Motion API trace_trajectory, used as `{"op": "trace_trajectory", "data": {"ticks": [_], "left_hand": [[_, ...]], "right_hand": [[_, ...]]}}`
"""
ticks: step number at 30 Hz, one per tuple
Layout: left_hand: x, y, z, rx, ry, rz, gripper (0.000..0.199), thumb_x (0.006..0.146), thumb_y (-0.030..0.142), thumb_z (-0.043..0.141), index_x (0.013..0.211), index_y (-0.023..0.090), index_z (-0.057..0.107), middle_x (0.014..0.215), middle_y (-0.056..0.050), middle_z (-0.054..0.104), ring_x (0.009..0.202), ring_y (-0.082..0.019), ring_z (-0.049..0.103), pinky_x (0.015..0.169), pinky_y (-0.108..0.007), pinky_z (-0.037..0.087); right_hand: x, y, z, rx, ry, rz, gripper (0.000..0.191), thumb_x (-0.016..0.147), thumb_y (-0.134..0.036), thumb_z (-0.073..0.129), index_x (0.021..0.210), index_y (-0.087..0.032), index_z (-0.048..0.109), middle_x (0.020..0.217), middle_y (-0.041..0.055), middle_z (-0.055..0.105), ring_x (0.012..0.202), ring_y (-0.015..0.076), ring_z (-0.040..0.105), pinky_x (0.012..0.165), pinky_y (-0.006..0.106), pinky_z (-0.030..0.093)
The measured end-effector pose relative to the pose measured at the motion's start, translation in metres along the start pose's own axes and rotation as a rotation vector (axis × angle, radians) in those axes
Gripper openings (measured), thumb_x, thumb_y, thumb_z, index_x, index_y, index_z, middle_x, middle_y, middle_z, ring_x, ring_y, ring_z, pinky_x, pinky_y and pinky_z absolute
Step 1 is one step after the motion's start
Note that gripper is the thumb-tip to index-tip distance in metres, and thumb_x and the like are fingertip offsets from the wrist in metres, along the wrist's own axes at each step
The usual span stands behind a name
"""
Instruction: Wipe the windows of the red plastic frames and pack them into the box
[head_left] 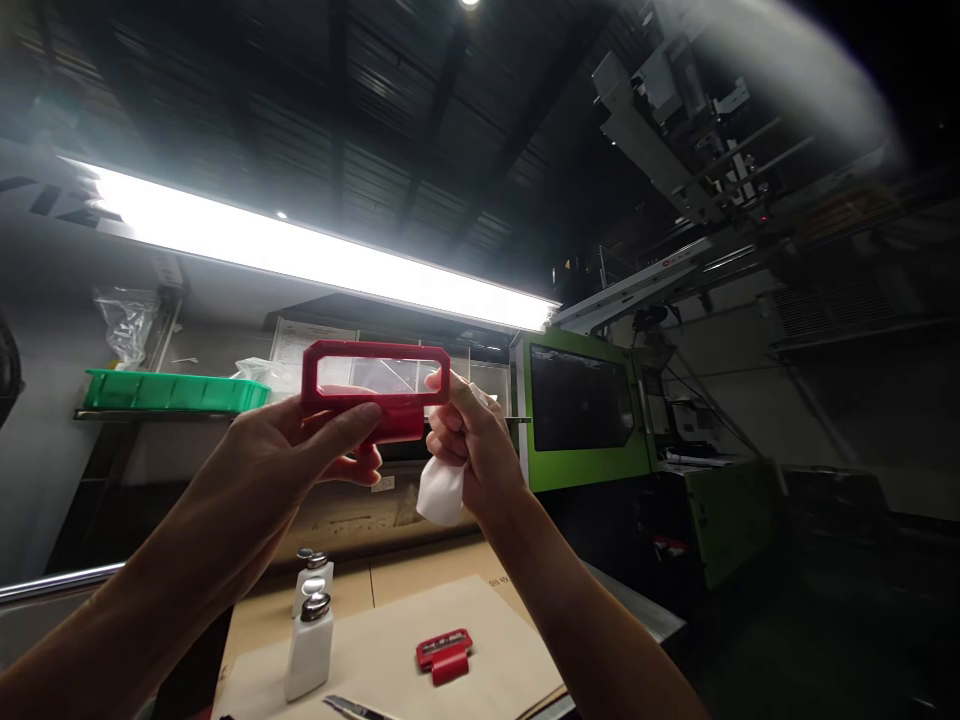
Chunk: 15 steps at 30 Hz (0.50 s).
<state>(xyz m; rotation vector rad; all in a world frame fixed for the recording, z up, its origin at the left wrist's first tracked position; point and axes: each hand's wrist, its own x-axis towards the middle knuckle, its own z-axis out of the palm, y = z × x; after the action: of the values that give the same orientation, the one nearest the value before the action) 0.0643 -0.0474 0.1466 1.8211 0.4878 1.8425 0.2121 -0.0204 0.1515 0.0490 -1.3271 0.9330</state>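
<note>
A red plastic frame part [375, 350] with a long rectangular opening is held up in front of the lamp. My left hand [300, 440] grips it from the left, thumb pressed on its lower block. At its right end, the thumb and finger of my right hand [472, 430] pinch the frame's edge. A white cloth or tissue [440, 492] hangs from the curled fingers of that same hand. Below, a second red part [445, 655] lies on the brown paper. Near it on the bench is a utility knife [356, 708], cut off by the lower picture edge.
Two white bottles with metal tops stand on the cardboard-covered bench [405, 590]; the nearer is this bottle [309, 650]. A green bin [176, 391] sits on a shelf at left. A bright tube lamp [322, 255] crosses above. At right stands a green machine [585, 400].
</note>
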Motion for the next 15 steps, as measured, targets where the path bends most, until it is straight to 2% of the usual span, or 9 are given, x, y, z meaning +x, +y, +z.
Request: {"op": "trace_trajectory", "data": {"ticks": [4, 9, 11, 13, 15], "left_hand": [[0.0, 0.0, 0.0, -0.027, 0.011, -0.006, 0.03, 0.058, 0.043, 0.079, 0.074, 0.019, 0.07, 0.057, 0.003, 0.069, 0.046, -0.011, 0.06, 0.044, -0.019, 0.054], [0.0, -0.004, -0.003, -0.025, -0.059, -0.047, 0.037, 0.062, 0.051, 0.074, 0.082, 0.02, 0.072, 0.064, 0.002, 0.071, 0.05, -0.011, 0.062, 0.05, -0.019, 0.055], [0.0, -0.006, -0.005, 0.0, -0.067, -0.042, 0.04, 0.064, 0.055, 0.072, 0.085, 0.022, 0.073, 0.068, 0.002, 0.072, 0.052, -0.01, 0.062, 0.051, -0.019, 0.055], [0.0, -0.007, -0.007, 0.04, -0.045, -0.028, 0.041, 0.063, 0.057, 0.071, 0.083, 0.022, 0.073, 0.068, 0.001, 0.072, 0.052, -0.011, 0.062, 0.051, -0.02, 0.055], [0.0, -0.008, -0.01, 0.11, -0.005, -0.03, 0.041, 0.063, 0.058, 0.07, 0.082, 0.021, 0.073, 0.068, 0.0, 0.073, 0.051, -0.011, 0.062, 0.051, -0.021, 0.054]], "right_hand": [[0.0, -0.002, 0.001, 0.06, -0.023, 0.018, 0.016, 0.076, -0.031, 0.069, 0.071, -0.016, 0.064, 0.046, -0.0117, 0.028, 0.038, 0.0015, 0.015, 0.035, 0.018, 0.012], [0.0, -0.004, -0.001, 0.145, -0.048, 0.079, 0.015, 0.081, -0.028, 0.062, 0.072, -0.016, 0.063, 0.046, -0.0122, 0.025, 0.038, 0.0015, 0.013, 0.034, 0.017, 0.011], [-0.003, -0.005, -0.005, 0.108, -0.05, 0.075, 0.016, 0.083, -0.028, 0.059, 0.074, -0.016, 0.063, 0.046, -0.0121, 0.026, 0.037, 0.0018, 0.013, 0.033, 0.017, 0.011], [-0.009, -0.004, -0.01, -0.035, -0.017, -0.018, 0.015, 0.084, -0.03, 0.058, 0.081, -0.017, 0.065, 0.047, -0.0116, 0.028, 0.037, 0.0024, 0.016, 0.033, 0.018, 0.013], [-0.022, -0.003, -0.015, -0.286, 0.063, -0.249, 0.012, 0.085, -0.027, 0.056, 0.087, -0.02, 0.066, 0.048, -0.0104, 0.035, 0.037, 0.0034, 0.023, 0.034, 0.018, 0.018]]}}
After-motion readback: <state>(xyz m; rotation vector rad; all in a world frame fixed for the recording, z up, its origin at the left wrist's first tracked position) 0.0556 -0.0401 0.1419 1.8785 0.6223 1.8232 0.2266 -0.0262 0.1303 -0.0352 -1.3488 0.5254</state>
